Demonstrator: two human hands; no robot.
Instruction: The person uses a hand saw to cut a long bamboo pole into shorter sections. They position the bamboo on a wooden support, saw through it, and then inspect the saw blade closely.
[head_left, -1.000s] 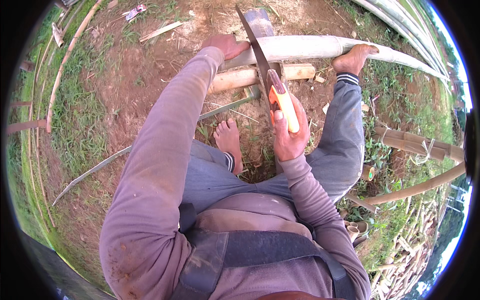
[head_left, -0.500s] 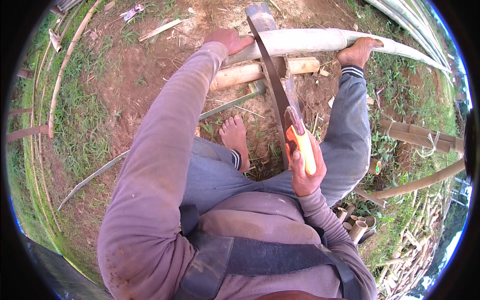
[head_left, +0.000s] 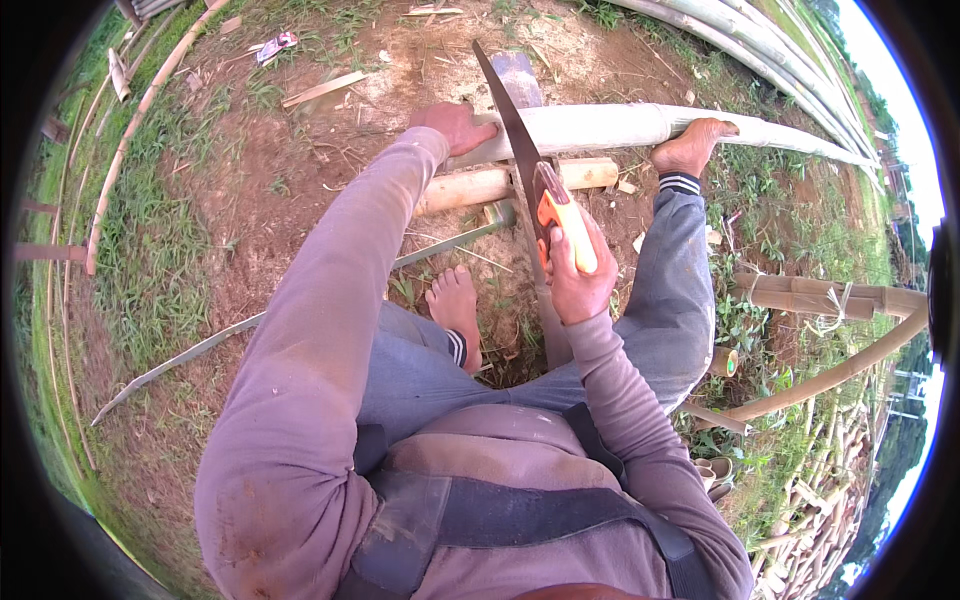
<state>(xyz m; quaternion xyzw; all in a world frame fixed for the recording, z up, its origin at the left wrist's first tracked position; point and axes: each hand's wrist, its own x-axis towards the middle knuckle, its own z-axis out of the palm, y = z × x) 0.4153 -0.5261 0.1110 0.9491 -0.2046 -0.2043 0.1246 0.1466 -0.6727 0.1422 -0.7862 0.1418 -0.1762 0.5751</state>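
Note:
A thick pale bamboo pole [head_left: 595, 127] lies across the front of me over an upright-running wooden plank [head_left: 517, 80]. Close to the pole's left end, my left hand [head_left: 450, 127] is closed on it. My right hand [head_left: 583, 270] is wrapped round the orange handle of a handsaw [head_left: 518, 135]. The dark blade slants up and left, crossing the pole just right of my left hand; its tip points beyond the pole. My right foot [head_left: 688, 147] presses on the pole farther right. A shorter tan bamboo piece [head_left: 590, 174] lies crosswise just nearer than the pole.
Long bamboo poles [head_left: 745, 60] lie at the far right. A tied bamboo rail [head_left: 800, 295] stands right of my leg, above a heap of cut bamboo [head_left: 820, 500]. A long thin strip [head_left: 175, 360] curves over the ground on the left. My left foot [head_left: 453, 305] rests bare on soil.
My right hand has pushed the saw forward and slightly left, so more blade reaches past the pole. My left hand still holds the pole; the whole view has shifted a little.

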